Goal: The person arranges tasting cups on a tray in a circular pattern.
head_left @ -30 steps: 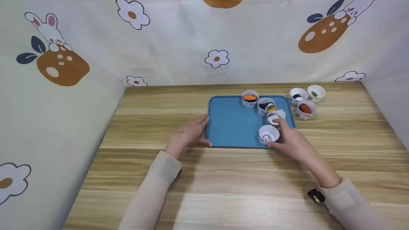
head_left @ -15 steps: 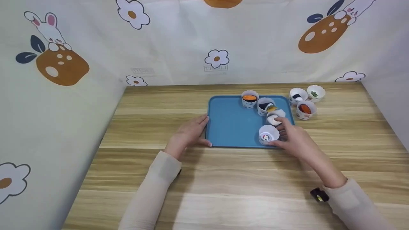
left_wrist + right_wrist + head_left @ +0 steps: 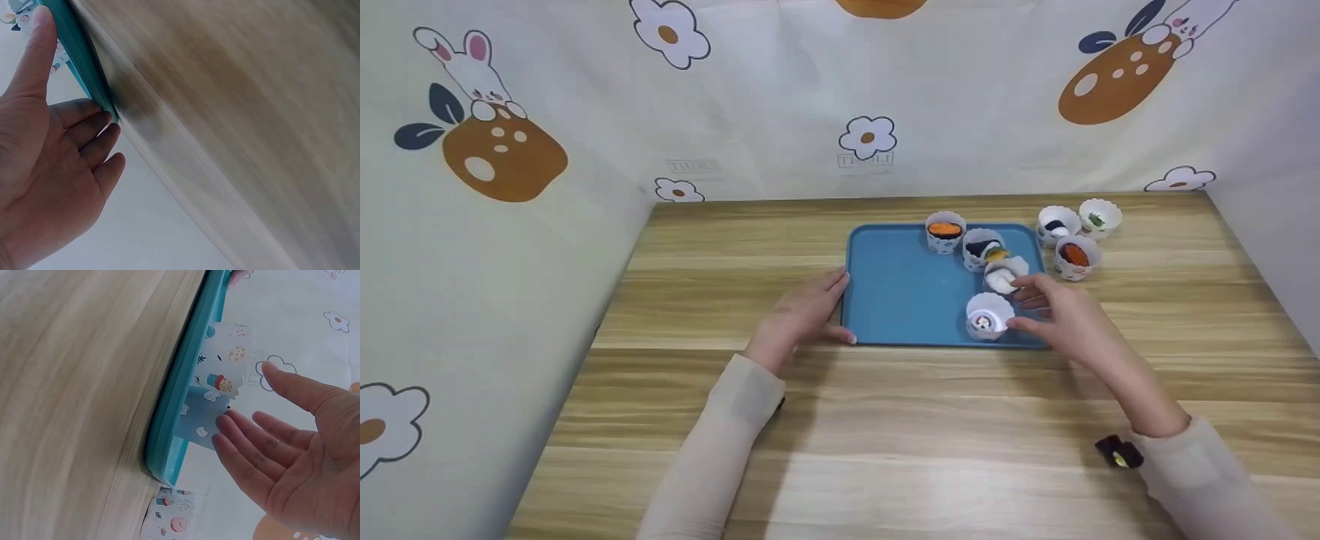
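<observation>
In the head view, my left hand [image 3: 802, 311] touches the left rim of a blue tray [image 3: 900, 292]; its thumb and fingers lie along the edge in the left wrist view. My right hand [image 3: 1069, 315] hovers at the tray's right side with fingers spread, its thumb right by the rim of the front paper cup [image 3: 988, 306]. A small round sushi-like piece lies inside that cup. Behind it, a cup [image 3: 1018, 264] with a white piece is close to my right fingertips. In the right wrist view, the palm [image 3: 304, 478] holds nothing and faces the patterned cup wall.
A paper cup with a dark and yellow filling [image 3: 975, 262] and one with an orange-topped piece [image 3: 945, 246] also stand on the tray. Right of it on the wooden table [image 3: 930, 435] are three more cups, one holding a red-topped piece [image 3: 1075, 255]. A printed sheet [image 3: 765, 97] hangs behind.
My right hand has let go of the front cup and drawn slightly to the right, its thumb moving from the cup's lower side up toward the rim. The left hand stays put.
</observation>
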`<control>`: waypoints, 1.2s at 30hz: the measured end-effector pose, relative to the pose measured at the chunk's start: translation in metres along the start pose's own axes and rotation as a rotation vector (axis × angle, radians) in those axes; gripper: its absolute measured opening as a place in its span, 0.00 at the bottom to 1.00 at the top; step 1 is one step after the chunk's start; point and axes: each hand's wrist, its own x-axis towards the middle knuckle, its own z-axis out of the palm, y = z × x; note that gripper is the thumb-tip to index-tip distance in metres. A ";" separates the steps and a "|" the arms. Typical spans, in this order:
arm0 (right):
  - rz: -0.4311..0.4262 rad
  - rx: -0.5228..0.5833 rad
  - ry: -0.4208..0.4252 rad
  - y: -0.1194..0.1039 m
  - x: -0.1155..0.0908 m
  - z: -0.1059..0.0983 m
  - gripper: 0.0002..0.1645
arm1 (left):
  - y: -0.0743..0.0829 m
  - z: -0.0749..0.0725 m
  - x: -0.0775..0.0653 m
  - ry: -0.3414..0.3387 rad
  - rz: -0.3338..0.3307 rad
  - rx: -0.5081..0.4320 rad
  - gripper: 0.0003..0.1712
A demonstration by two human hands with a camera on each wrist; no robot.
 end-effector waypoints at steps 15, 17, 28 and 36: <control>0.048 0.073 0.042 0.004 0.003 -0.026 0.32 | 0.001 0.000 0.000 -0.001 -0.014 -0.003 0.62; 0.049 0.083 0.055 0.005 0.003 -0.030 0.32 | 0.001 -0.001 0.000 -0.004 -0.020 -0.002 0.63; 0.015 0.073 0.172 0.016 0.006 -0.040 0.29 | 0.002 -0.003 0.001 -0.010 -0.023 0.007 0.63; 0.035 0.104 0.227 0.025 0.009 -0.045 0.32 | 0.003 -0.004 0.001 -0.014 -0.014 0.039 0.63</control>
